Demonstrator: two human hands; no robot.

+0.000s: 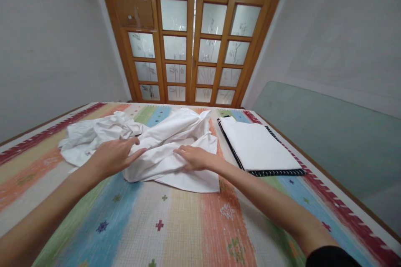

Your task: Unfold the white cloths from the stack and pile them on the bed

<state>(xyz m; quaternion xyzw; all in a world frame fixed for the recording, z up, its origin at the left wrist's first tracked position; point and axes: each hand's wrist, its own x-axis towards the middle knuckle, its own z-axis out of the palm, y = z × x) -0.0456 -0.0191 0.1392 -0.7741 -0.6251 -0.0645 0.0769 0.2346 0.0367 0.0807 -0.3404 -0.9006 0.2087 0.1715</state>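
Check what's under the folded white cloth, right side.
A dark piece with a striped edge pokes out along the left and near sides of the folded white cloth. Its middle is covered, so what it is stays unclear. Colourful bedspread beneath.

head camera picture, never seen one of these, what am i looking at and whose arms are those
There is no machine here. The single picture comes from a camera worn on a person's head, looking forward and down, so the two bare arms reaching in from the bottom are that person's own. The left hand and the right hand both lie open on a crumpled white cloth. The cloth rests on a striped, colourful cover. More rumpled white fabric lies to the left; whether it is a separate piece is unclear. To the right sits a flat folded white cloth on something dark with a striped edge. Behind is a wooden door with frosted glass panes.
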